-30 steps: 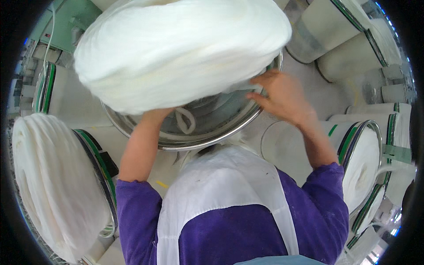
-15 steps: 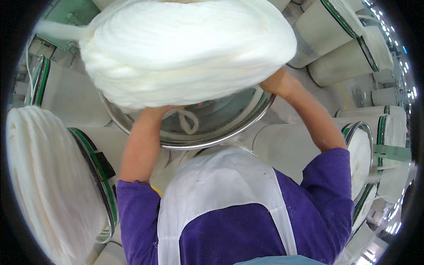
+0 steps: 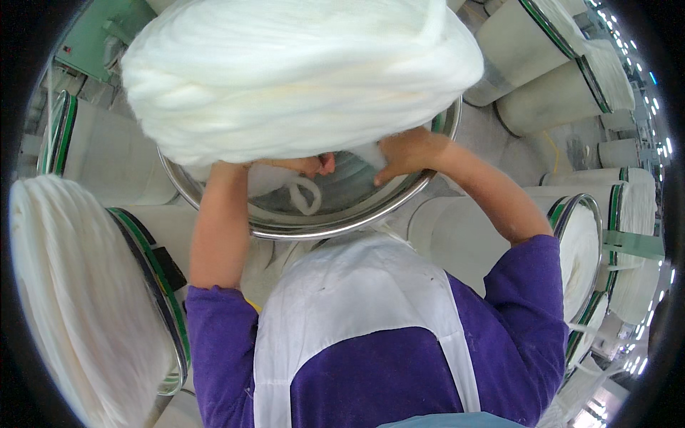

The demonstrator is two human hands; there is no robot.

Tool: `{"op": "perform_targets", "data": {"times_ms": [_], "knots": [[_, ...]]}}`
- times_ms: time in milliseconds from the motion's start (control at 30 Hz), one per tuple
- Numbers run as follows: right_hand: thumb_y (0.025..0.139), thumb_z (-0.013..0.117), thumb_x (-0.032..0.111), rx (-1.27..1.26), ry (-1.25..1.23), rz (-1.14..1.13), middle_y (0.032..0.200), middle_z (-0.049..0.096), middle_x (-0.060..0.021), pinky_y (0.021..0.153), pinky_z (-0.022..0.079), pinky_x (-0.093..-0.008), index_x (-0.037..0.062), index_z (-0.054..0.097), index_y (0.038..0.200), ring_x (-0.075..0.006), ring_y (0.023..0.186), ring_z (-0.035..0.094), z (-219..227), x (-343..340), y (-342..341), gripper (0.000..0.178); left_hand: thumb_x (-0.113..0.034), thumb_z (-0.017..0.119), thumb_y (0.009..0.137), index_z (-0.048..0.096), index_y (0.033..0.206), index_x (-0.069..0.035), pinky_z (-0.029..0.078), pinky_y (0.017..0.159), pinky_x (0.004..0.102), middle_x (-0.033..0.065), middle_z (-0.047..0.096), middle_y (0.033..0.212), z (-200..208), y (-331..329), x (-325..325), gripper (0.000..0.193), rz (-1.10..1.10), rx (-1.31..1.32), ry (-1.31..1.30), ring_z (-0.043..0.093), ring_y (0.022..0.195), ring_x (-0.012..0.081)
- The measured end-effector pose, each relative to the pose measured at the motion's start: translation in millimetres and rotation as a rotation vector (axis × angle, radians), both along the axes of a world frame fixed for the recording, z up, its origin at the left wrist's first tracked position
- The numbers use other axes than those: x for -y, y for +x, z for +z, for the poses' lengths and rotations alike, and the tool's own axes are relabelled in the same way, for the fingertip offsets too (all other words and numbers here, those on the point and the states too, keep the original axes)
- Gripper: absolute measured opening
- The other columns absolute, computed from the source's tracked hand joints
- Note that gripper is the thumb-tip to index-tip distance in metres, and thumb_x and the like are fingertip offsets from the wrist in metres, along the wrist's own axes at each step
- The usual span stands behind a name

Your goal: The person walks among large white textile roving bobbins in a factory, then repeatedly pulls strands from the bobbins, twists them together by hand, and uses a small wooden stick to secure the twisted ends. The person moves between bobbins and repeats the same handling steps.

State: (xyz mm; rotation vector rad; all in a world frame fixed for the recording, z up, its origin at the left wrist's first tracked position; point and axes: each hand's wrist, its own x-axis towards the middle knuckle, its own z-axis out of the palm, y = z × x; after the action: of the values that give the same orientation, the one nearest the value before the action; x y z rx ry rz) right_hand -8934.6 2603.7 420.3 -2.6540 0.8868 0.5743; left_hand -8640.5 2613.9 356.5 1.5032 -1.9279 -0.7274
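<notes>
A big mass of coiled white fibre sliver [image 3: 300,85] bulges above a wide round can with a shiny metal rim [image 3: 314,234]. My left hand [image 3: 303,165] is tucked beneath the mass's near edge, its visible fingers curled closed; what they hold, if anything, is hidden. Across from it, my right hand [image 3: 410,153] reaches over the can's right rim, the thumb spread away and pointing left. Its other fingers are partly covered by the mass, beside a loose wisp of fibre [image 3: 369,153]. A thin sliver loop [image 3: 305,196] lies inside the can below my left hand.
Close on the left stands another can piled with white sliver [image 3: 85,299]. More white cans with green bands [image 3: 535,53] are at the upper right, and a can with a metal rim [image 3: 581,257] is beside my right elbow. A green machine panel [image 3: 89,43] is at the upper left.
My right hand has slid left and inward from the mass's right side, and its thumb now shows apart. My left hand has come further into view, fingers curled. The mass has shifted slightly.
</notes>
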Motion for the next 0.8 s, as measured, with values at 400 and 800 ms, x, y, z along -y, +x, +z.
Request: {"op": "perform_targets", "data": {"times_ms": [400,800], "knots": [[0.085,0.064,0.019,0.473,-0.015,0.02,0.102,0.066,-0.0151,0.084,0.05,-0.0399,0.0012,0.064,0.1,-0.0323,0.095,0.062,81,7,-60,0.023,-0.038,0.058,0.091,0.057,0.118,-0.005,0.045,0.091,0.0368,0.0118,0.061,0.114,-2,10,-2,0.043,0.033,-0.006,0.004,0.057,0.102,0.0266],[0.084,0.066,0.04,-0.032,-0.738,-1.127,0.13,0.057,-0.0132,0.098,0.042,-0.0374,0.006,0.057,0.126,-0.0257,0.119,0.054,85,13,-231,0.055,-0.039,0.059,0.091,0.059,0.114,-0.002,0.046,0.089,0.0373,0.014,0.063,0.109,2,21,3,0.044,0.06,0.039,-0.015,0.059,0.098,0.0285]]}}
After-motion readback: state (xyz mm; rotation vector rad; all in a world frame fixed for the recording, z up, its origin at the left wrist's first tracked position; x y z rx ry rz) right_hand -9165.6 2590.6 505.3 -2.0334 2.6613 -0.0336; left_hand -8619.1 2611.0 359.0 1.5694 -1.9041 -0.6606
